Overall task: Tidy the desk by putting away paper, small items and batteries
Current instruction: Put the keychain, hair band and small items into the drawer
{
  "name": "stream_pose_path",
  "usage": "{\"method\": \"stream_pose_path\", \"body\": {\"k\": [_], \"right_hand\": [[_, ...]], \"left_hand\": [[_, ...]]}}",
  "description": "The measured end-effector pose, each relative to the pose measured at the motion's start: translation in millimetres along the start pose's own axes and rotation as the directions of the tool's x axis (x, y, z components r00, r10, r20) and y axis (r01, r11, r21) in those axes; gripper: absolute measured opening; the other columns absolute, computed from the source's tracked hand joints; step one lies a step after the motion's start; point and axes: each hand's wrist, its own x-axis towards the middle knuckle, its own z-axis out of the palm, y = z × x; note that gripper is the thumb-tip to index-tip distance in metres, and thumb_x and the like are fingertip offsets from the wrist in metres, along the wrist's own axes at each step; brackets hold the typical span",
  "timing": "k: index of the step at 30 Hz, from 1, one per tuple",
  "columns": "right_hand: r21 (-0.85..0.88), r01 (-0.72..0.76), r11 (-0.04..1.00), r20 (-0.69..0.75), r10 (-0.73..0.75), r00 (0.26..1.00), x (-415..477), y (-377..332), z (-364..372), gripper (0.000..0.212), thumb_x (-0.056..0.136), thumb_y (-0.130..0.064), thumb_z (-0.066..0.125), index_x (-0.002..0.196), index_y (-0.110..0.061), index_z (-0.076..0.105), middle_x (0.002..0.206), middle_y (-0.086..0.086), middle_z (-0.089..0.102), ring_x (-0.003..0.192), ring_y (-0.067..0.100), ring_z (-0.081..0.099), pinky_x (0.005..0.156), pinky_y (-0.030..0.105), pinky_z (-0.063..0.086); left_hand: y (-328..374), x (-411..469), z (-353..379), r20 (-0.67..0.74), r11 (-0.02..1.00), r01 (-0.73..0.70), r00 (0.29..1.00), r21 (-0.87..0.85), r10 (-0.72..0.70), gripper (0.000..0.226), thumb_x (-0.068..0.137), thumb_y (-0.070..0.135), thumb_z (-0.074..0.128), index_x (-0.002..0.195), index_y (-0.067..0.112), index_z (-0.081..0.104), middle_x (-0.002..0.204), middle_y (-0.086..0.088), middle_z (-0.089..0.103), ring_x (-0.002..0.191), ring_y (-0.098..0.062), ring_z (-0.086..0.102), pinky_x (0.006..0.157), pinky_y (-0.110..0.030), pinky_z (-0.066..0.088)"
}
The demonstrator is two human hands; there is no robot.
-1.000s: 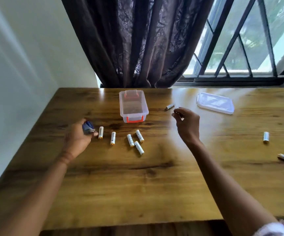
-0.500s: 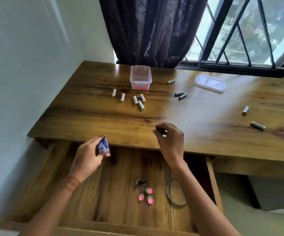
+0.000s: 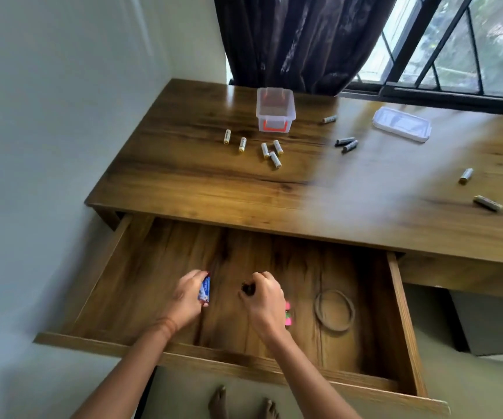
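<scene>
My left hand (image 3: 187, 297) is low inside the open wooden drawer (image 3: 141, 267), closed around a small blue packet (image 3: 205, 289). My right hand (image 3: 264, 299) is beside it in the drawer, pinching a small dark item (image 3: 248, 288) that is too small to identify. Pink charms of a keyring (image 3: 287, 313) peek out from behind my right hand. A loop-shaped band (image 3: 334, 309) lies on the drawer floor to the right. On the desk (image 3: 350, 201), several white batteries (image 3: 270, 151) lie in front of a clear box (image 3: 275, 110) with an orange latch.
Two dark batteries (image 3: 346, 144) and another (image 3: 329, 119) lie mid-desk; two more (image 3: 466, 176) (image 3: 487, 203) rest at the right. The box's clear lid (image 3: 401, 124) sits near the window. A wall bounds the left side; a curtain hangs behind. My bare feet (image 3: 218, 403) show below the drawer.
Both hands have come down from the desk top into the open drawer, still holding the blue packet and the small dark item. The view has tilted downward.
</scene>
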Motion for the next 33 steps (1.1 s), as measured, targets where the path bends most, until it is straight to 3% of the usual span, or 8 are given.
{"method": "stream_pose_path", "body": {"k": [6, 11, 22, 26, 33], "right_hand": [[-0.096, -0.048, 0.994, 0.068, 0.055, 0.996, 7.2, -9.7, 37.0, 0.014, 0.082, -0.011, 0.057, 0.093, -0.004, 0.061, 0.101, 0.011, 0.06, 0.091, 0.029, 0.057, 0.071, 0.034, 0.044], [-0.104, -0.092, 0.99, 0.062, 0.098, 0.993, 13.3, -12.8, 50.0, 0.016, 0.084, -0.01, 0.056, 0.098, -0.003, 0.06, 0.106, 0.012, 0.058, 0.097, 0.029, 0.054, 0.073, 0.034, 0.045], [-0.15, -0.131, 0.98, -0.005, 0.131, 0.991, 11.3, -12.7, 56.7, 0.023, 0.082, -0.02, 0.064, 0.099, -0.005, 0.057, 0.108, 0.01, 0.054, 0.101, 0.029, 0.05, 0.072, 0.037, 0.045], [-0.139, -0.1, 0.985, -0.08, 0.09, 0.993, 6.1, -12.5, 48.0, 0.028, 0.082, -0.029, 0.065, 0.095, -0.006, 0.057, 0.107, 0.008, 0.055, 0.099, 0.026, 0.049, 0.07, 0.034, 0.043], [-0.143, 0.015, 0.99, -0.255, -0.052, 0.965, -29.6, -8.9, 19.3, 0.02, 0.084, -0.025, 0.065, 0.087, -0.006, 0.061, 0.099, 0.005, 0.061, 0.092, 0.02, 0.053, 0.062, 0.028, 0.046]], "left_hand": [[-27.8, 21.0, 7.8, 0.093, 0.996, -0.03, 0.995, 0.078, 0.023, 0.07, 0.078, 0.006, 0.068, 0.139, 0.004, 0.034, 0.146, -0.015, 0.034, 0.137, -0.028, 0.027, 0.11, -0.022, 0.013], [-38.7, 30.0, 10.7, 0.126, 0.99, -0.072, 0.99, 0.124, 0.056, 0.072, 0.074, 0.008, 0.072, 0.137, 0.004, 0.038, 0.145, -0.017, 0.035, 0.138, -0.031, 0.026, 0.113, -0.027, 0.011], [-34.0, 23.5, 2.7, 0.086, 0.984, -0.157, 0.985, 0.083, 0.15, 0.077, 0.069, 0.013, 0.078, 0.136, 0.004, 0.04, 0.139, -0.013, 0.045, 0.128, -0.029, 0.038, 0.108, -0.027, 0.024], [-27.6, 9.5, -6.0, 0.024, 0.984, -0.165, 0.986, 0.07, 0.164, 0.073, 0.072, 0.016, 0.075, 0.136, 0.005, 0.04, 0.139, -0.012, 0.045, 0.13, -0.026, 0.037, 0.107, -0.026, 0.025], [-11.2, -33.0, -18.8, -0.11, 0.985, -0.172, 0.979, 0.001, 0.171, 0.068, 0.082, 0.021, 0.066, 0.14, 0.008, 0.033, 0.139, -0.012, 0.043, 0.13, -0.023, 0.037, 0.105, -0.03, 0.032]]}}
